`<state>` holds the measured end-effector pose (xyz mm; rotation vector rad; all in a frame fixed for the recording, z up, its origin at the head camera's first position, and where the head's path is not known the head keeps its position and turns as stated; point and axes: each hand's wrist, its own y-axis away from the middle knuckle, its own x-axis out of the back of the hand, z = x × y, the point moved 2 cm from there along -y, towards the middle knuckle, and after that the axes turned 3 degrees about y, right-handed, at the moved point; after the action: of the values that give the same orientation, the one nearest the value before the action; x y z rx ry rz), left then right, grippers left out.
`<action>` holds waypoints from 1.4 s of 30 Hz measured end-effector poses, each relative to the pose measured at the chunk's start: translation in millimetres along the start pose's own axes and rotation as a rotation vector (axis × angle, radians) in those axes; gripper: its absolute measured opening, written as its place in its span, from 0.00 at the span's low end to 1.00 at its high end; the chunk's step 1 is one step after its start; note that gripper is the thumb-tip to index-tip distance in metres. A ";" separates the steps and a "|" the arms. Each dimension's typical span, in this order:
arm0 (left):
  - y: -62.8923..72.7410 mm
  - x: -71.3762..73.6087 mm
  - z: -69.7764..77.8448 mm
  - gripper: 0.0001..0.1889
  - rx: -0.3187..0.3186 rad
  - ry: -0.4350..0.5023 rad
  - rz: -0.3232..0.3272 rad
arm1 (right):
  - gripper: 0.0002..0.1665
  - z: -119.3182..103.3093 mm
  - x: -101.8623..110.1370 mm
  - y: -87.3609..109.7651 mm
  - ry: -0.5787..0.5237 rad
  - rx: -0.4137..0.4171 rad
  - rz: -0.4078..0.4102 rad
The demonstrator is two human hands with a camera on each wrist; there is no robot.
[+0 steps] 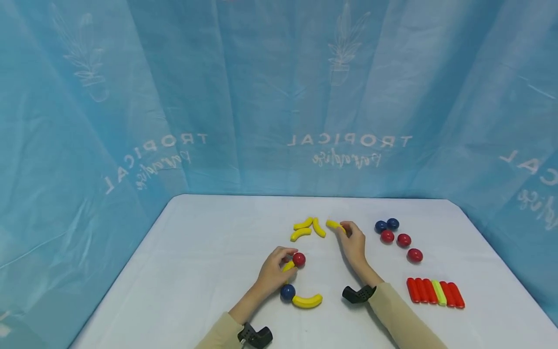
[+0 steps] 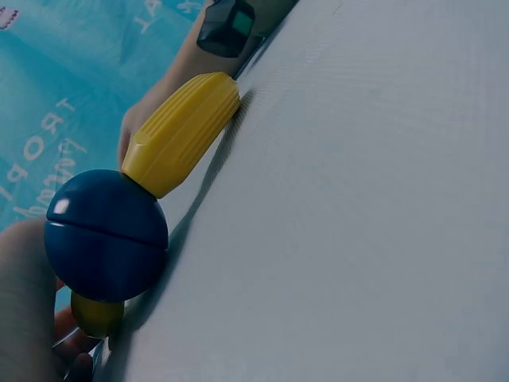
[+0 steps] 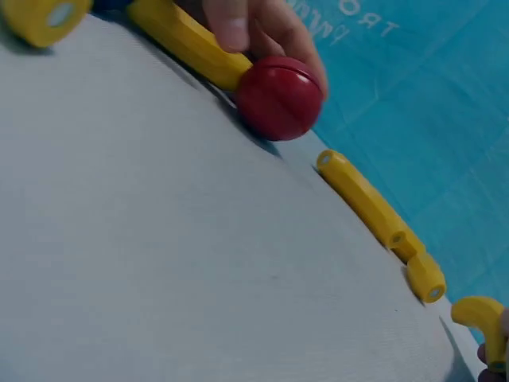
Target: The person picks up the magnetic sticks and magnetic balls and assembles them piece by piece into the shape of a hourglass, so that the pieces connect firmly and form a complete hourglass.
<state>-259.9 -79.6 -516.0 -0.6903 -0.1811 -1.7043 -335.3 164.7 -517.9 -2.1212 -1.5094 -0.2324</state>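
My left hand (image 1: 274, 269) holds a red ball (image 1: 299, 260) at the end of a yellow curved rod (image 1: 288, 266), its fingers behind the ball and the thumb over the rod. The rod's other end meets a blue ball (image 1: 287, 293), and a second yellow curved rod (image 1: 307, 301) extends rightward from that ball. In the left wrist view the blue ball (image 2: 107, 235) covers part of the hand. Farther back, my right hand (image 1: 354, 242) pinches another yellow curved rod (image 1: 333, 224) by its right end. The right wrist view shows this rod (image 3: 479, 312) at its lower right edge.
Three yellow curved rods (image 1: 301, 234) lie just left of the right hand. Right of it are two blue balls (image 1: 393, 224) and three red balls (image 1: 404, 240). A row of red sticks (image 1: 422, 291) with one yellow-green stick (image 1: 439, 293) lies at the right. A blue curtain (image 1: 261, 97) hangs behind the white table (image 1: 183, 271).
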 end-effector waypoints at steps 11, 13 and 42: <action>-5.0 0.3 -0.7 0.21 -0.045 -0.106 0.006 | 0.12 -14.5 6.1 37.6 -0.018 -0.061 0.076; -7.4 1.4 0.6 0.20 -0.038 -0.101 0.014 | 0.13 -20.5 3.9 45.4 -0.033 -0.059 0.039; -2.9 -3.6 3.0 0.16 -0.039 -0.151 0.068 | 0.03 -40.3 -12.3 92.5 0.060 0.086 -0.199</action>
<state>-261.3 -74.4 -514.8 -0.8462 -0.2279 -1.5944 -248.5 111.7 -517.9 -1.8820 -1.6643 -0.2939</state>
